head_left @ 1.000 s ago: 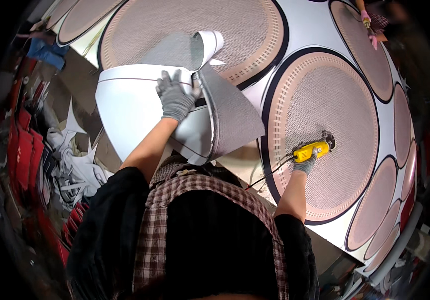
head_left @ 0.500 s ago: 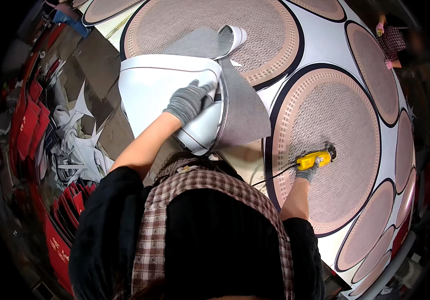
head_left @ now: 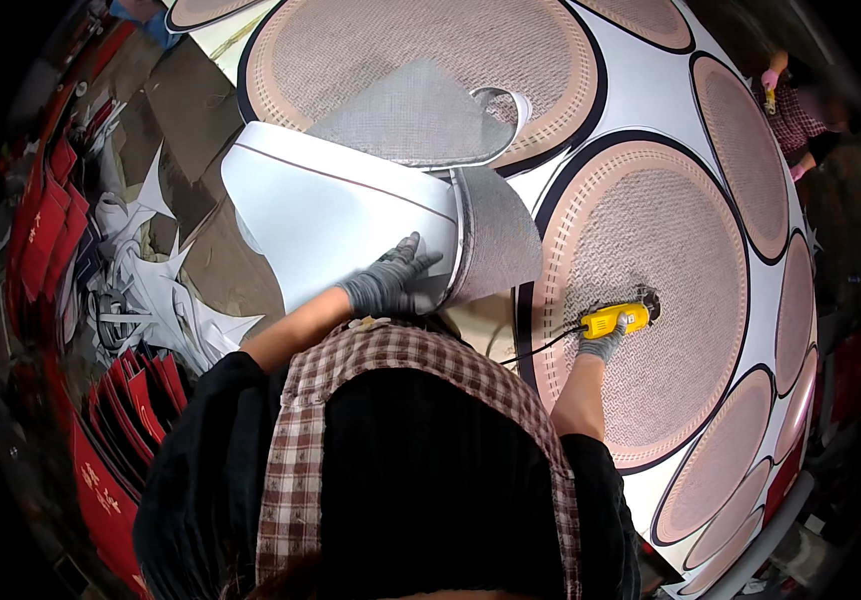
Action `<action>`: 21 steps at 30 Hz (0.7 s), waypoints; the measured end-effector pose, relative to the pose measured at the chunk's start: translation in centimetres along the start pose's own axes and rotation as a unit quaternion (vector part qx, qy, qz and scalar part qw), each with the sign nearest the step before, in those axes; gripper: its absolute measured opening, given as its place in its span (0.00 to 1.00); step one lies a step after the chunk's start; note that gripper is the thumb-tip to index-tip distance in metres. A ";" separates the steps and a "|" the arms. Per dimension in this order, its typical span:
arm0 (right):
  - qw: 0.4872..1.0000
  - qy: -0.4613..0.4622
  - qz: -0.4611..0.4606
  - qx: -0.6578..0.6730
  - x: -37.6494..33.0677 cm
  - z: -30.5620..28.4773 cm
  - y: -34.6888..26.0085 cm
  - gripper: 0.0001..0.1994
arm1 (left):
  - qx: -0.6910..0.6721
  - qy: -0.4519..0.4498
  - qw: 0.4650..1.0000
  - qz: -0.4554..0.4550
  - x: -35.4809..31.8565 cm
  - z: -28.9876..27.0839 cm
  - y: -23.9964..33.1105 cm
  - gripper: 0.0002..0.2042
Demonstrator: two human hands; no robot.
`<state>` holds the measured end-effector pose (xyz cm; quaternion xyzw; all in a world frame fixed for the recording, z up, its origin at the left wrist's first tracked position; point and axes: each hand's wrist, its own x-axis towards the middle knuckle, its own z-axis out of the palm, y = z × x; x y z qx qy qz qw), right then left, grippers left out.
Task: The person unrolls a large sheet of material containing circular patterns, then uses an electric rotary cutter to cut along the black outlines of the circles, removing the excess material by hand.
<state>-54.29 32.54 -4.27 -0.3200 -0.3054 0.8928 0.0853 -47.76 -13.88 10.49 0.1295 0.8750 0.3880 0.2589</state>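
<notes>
My left hand (head_left: 390, 280), in a grey glove, lies with its fingers apart on a white sheet (head_left: 310, 210). The sheet is bent over and curled, with its grey side (head_left: 415, 112) showing at the far end and along the right. In a grey glove too, my right hand (head_left: 606, 344) is wrapped round a yellow handheld electric cutter (head_left: 610, 320) with a black head. The cutter rests on a large oval mat pattern (head_left: 670, 240) with a pink border and black rim. A black cord (head_left: 540, 351) runs left from the cutter; its head's contact with the mat is too small to tell.
Another oval mat pattern (head_left: 380, 40) lies beyond the curled sheet, and several more stretch to the right. White offcuts (head_left: 145, 290) are heaped on the floor at left, near folded red pieces (head_left: 130, 400). At the far right a person (head_left: 800, 115) in pink gloves works.
My left hand has slid nearer to me and slightly right on the white sheet, its fingers spreading. The sheet's curled far end has shifted right. My right hand still holds the cutter on the mat.
</notes>
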 end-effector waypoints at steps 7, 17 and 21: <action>1.000 -0.015 0.000 -0.011 -0.1 0.5 -0.4 0.25 | 0.261 0.075 0.962 0.033 0.7 2.5 0.6 0.43; 0.998 0.006 0.008 -0.057 -0.5 1.3 -0.6 0.27 | 0.411 0.216 0.882 0.082 -1.3 4.3 -4.3 0.24; 0.997 0.015 0.008 -0.072 0.4 0.4 -0.9 0.29 | 0.396 0.286 0.858 0.157 -2.1 5.3 -6.7 0.30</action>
